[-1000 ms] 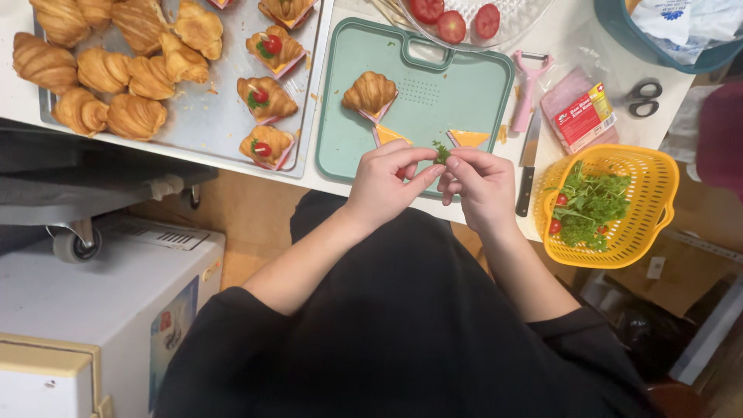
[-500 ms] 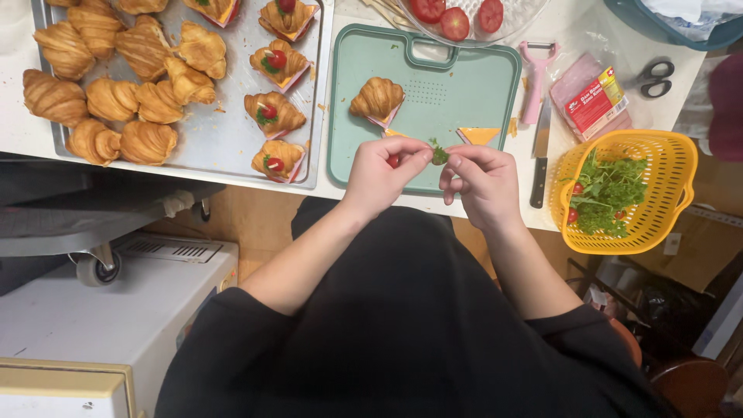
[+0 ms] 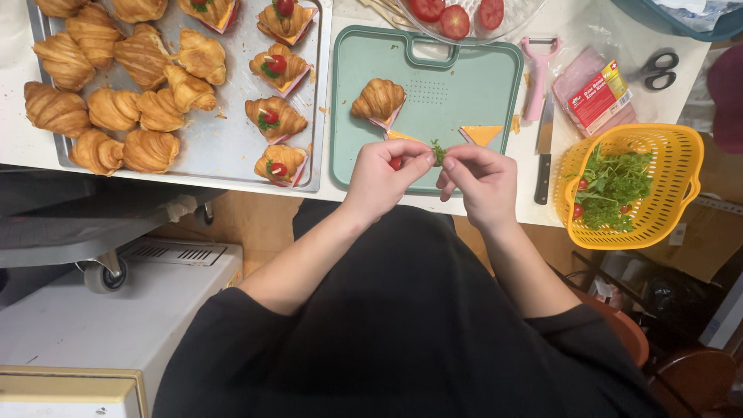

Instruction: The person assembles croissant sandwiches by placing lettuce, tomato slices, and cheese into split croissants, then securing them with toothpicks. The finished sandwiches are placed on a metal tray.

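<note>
My left hand and my right hand meet over the near edge of a pale green cutting board. Both pinch one small green herb sprig between their fingertips. A bit of red tomato shows inside my left hand's curled fingers. On the board lie a filled croissant and an orange cheese triangle. To the right stands a yellow basket of green leaves.
A metal tray on the left holds several plain croissants and filled ones topped with tomato. Behind the board are a bowl of tomato slices, a pink peeler, a knife, a ham packet and scissors.
The view has shifted a little between frames. Both hands stay together at the board's near edge, still pinching the herb sprig.
</note>
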